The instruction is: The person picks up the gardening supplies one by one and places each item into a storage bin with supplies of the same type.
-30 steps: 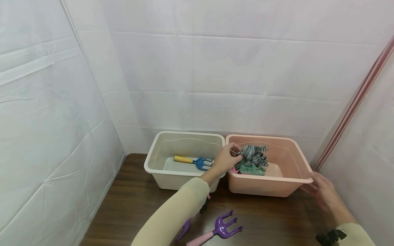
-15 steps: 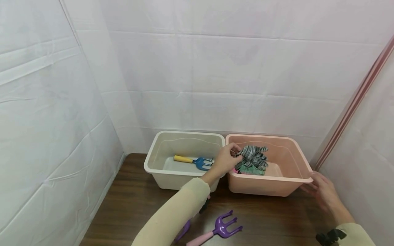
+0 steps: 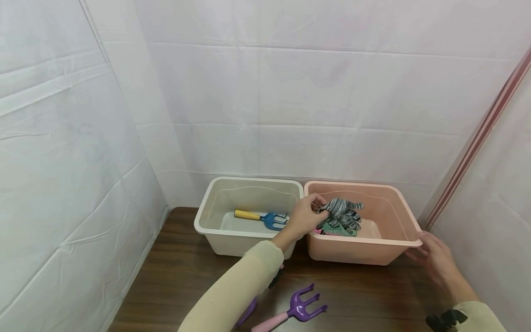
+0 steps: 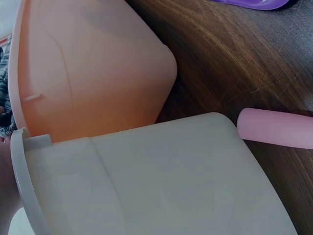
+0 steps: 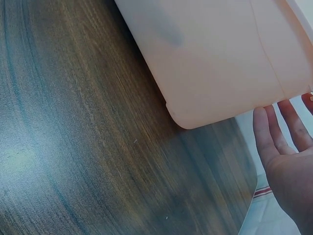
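Note:
My left hand (image 3: 306,215) pinches the cuff end of a grey-and-black striped knit glove (image 3: 341,211) inside the pink bin (image 3: 356,251). Beneath it lies a green glove (image 3: 338,229) with a bit of bright pink beside it. My right hand (image 3: 435,258) holds the bin's right front corner at the rim. In the right wrist view, several fingers (image 5: 262,132) touch the bin's outer side wall. The left wrist view shows mostly the outer walls of both bins; the left fingers are nearly out of that picture.
Left of the pink bin, nearly touching, stands a cream bin (image 3: 232,234) holding a blue hand fork (image 3: 274,221) with a yellow handle. A purple hand fork (image 3: 300,306) with a pink handle lies on the dark wood table (image 3: 166,281). Another purple tool (image 3: 247,312) is partly behind the left forearm.
The striped glove has shifted slightly right and its fingers have spread a little, with the left hand still on it. The right hand and both bins have stayed put.

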Action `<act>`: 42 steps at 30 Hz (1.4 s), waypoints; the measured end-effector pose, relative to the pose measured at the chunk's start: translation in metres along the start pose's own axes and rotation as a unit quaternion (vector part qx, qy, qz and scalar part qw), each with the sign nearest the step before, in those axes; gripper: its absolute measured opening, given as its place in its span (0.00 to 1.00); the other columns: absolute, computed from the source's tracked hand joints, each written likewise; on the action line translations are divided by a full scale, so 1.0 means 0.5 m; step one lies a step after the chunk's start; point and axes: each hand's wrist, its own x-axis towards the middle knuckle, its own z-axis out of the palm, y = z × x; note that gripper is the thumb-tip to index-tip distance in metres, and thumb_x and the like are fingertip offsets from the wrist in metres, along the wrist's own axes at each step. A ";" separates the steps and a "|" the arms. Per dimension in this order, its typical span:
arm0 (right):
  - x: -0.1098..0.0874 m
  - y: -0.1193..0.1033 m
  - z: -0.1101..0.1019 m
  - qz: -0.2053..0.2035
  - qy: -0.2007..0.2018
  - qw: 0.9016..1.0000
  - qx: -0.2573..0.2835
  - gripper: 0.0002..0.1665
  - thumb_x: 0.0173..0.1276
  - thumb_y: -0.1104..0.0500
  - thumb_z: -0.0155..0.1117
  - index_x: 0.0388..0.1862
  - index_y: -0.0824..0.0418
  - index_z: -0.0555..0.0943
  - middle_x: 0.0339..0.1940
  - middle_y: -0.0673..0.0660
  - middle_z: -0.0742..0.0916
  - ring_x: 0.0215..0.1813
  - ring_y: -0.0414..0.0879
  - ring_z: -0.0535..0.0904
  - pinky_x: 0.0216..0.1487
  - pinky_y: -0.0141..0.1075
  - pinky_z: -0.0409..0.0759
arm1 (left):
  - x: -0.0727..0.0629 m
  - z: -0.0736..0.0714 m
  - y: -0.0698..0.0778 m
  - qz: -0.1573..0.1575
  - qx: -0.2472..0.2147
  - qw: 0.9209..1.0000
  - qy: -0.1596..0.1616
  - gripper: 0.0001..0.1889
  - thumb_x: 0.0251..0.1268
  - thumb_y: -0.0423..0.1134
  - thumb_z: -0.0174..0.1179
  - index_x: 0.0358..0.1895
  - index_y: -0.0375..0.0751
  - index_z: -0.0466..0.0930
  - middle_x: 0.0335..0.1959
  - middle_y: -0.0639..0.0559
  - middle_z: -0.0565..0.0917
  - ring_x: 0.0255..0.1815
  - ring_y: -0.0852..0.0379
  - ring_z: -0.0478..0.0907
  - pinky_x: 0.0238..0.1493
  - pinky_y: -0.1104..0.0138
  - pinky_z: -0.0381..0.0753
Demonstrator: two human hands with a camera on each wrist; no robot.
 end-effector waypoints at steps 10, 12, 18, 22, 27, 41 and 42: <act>-0.004 -0.002 0.001 0.004 0.001 1.000 -0.005 0.10 0.86 0.55 0.55 0.57 0.46 0.83 0.52 0.36 0.88 0.53 0.36 0.88 0.48 0.42 0.90 | -0.001 0.001 0.000 -0.005 -0.009 1.000 0.000 0.09 0.70 0.37 0.69 0.49 0.48 0.83 0.43 0.59 0.83 0.45 0.59 0.79 0.49 0.69 0.81; -0.004 -0.002 0.001 0.004 0.001 1.000 -0.006 0.10 0.86 0.55 0.56 0.57 0.45 0.83 0.52 0.35 0.88 0.53 0.36 0.88 0.49 0.41 0.90 | 0.000 0.000 0.002 -0.005 -0.013 1.000 -0.001 0.10 0.70 0.36 0.69 0.51 0.47 0.83 0.45 0.58 0.83 0.46 0.59 0.79 0.50 0.68 0.80; -0.003 -0.003 0.003 0.003 -0.001 1.000 -0.007 0.10 0.86 0.55 0.55 0.57 0.46 0.83 0.52 0.35 0.88 0.52 0.36 0.88 0.49 0.41 0.90 | 0.002 -0.002 0.001 -0.003 -0.032 0.999 -0.009 0.17 0.71 0.36 0.70 0.60 0.44 0.82 0.51 0.50 0.85 0.50 0.57 0.81 0.55 0.65 0.82; -0.002 -0.001 0.003 0.002 -0.003 1.000 -0.004 0.10 0.86 0.55 0.56 0.57 0.46 0.83 0.53 0.36 0.88 0.53 0.37 0.88 0.49 0.41 0.90 | 0.002 -0.002 0.001 0.004 -0.077 0.997 -0.025 0.23 0.70 0.36 0.72 0.65 0.44 0.79 0.56 0.42 0.84 0.56 0.45 0.84 0.60 0.57 0.84; 0.002 0.000 0.000 -0.006 -0.011 1.000 0.001 0.13 0.87 0.56 0.54 0.59 0.48 0.84 0.54 0.38 0.88 0.54 0.37 0.88 0.49 0.41 0.90 | 0.000 -0.002 0.003 0.004 -0.094 0.995 -0.037 0.26 0.69 0.36 0.72 0.69 0.43 0.77 0.60 0.40 0.82 0.60 0.38 0.83 0.63 0.52 0.83; -0.005 0.000 -0.010 0.002 0.014 1.000 0.002 0.12 0.87 0.56 0.55 0.53 0.47 0.86 0.50 0.37 0.89 0.51 0.37 0.88 0.47 0.39 0.90 | -0.001 0.003 0.016 0.003 -0.107 0.993 -0.053 0.25 0.70 0.36 0.72 0.68 0.43 0.78 0.64 0.38 0.81 0.62 0.40 0.82 0.64 0.53 0.82; -0.006 0.001 -0.010 0.002 0.014 1.000 0.001 0.12 0.87 0.56 0.55 0.53 0.47 0.86 0.50 0.37 0.89 0.52 0.37 0.88 0.47 0.39 0.90 | -0.001 0.001 0.016 0.003 -0.110 0.992 -0.054 0.25 0.70 0.36 0.72 0.68 0.42 0.78 0.64 0.37 0.81 0.62 0.39 0.82 0.64 0.52 0.82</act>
